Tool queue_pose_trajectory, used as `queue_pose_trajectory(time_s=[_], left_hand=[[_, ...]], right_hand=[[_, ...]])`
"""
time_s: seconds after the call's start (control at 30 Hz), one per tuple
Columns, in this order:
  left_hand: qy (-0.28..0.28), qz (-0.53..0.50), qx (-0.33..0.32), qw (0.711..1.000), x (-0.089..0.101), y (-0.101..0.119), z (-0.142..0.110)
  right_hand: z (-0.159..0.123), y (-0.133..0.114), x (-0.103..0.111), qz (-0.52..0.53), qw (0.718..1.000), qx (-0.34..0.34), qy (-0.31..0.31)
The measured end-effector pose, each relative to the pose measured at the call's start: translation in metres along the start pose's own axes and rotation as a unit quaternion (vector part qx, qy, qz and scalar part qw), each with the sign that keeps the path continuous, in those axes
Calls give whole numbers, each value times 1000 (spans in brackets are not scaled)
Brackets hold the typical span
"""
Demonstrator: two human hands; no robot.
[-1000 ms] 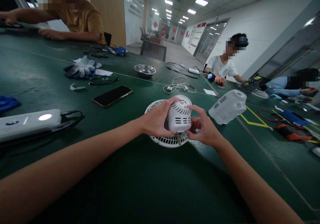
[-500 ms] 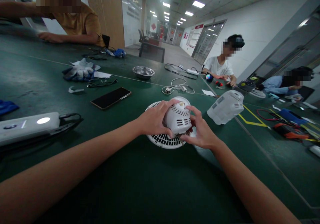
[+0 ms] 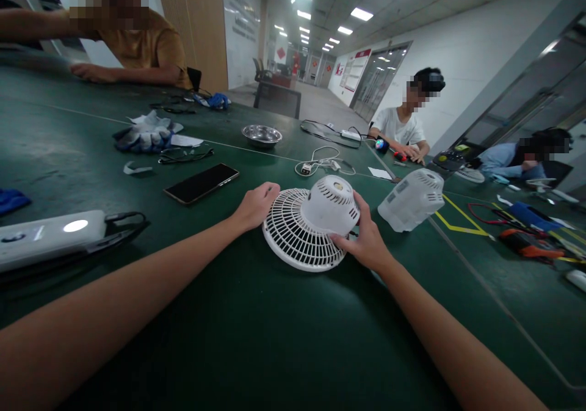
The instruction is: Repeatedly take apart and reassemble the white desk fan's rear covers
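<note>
A white fan grille (image 3: 293,253) rests on the green table with a white slotted motor housing (image 3: 330,206) standing on its middle. My right hand (image 3: 368,237) grips the housing from the right, thumb in front and fingers behind. At the left edge of the grille is my left hand (image 3: 257,206), its fingers curled and closed around the rim. The fingertips on its far side are partly hidden. Right of my right hand stands a translucent white plastic casing (image 3: 412,202).
Behind the fan part lie a coiled white cable (image 3: 327,162) and a steel bowl (image 3: 262,135). A phone (image 3: 202,183), gloves (image 3: 149,135) and a white device (image 3: 55,237) are on the left. A multimeter (image 3: 531,245) lies right. Other people sit around the table.
My left hand has left the housing and moved left to the grille's rim. The housing has turned and sits differently on the grille, with my right hand still on it.
</note>
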State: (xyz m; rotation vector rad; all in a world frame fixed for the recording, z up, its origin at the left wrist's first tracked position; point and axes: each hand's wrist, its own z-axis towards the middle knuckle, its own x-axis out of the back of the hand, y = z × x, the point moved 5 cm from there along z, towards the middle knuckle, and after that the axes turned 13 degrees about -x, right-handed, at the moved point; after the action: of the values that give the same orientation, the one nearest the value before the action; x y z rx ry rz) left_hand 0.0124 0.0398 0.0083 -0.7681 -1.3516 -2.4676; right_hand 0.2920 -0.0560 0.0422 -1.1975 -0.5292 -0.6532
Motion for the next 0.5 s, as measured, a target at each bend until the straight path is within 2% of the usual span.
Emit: queue_pose_trajectory(time_s=[0.07, 0.17, 0.23, 0.3, 0.37, 0.43, 0.5], left_hand=[[-1, -39, 0, 999, -1, -6, 0], [40, -159, -22, 986, 1, -5, 0], [87, -241, -56, 965, 6, -2, 2], [133, -261, -89, 952, 11, 3, 4], [141, -238, -99, 956, 11, 6, 5], [101, -251, -77, 960, 2, 6, 6], [52, -325, -35, 944, -11, 5, 3]], right_hand=[[1, 4, -1, 27, 999, -22, 5], [1, 7, -3, 132, 989, -57, 19], [1, 8, -4, 239, 967, -81, 38], [0, 8, -8, 341, 931, -121, 48], [-3, 5, -18, 421, 892, -166, 15], [-6, 0, -30, 482, 852, -197, -57], [-9, -3, -41, 520, 817, -217, -125]])
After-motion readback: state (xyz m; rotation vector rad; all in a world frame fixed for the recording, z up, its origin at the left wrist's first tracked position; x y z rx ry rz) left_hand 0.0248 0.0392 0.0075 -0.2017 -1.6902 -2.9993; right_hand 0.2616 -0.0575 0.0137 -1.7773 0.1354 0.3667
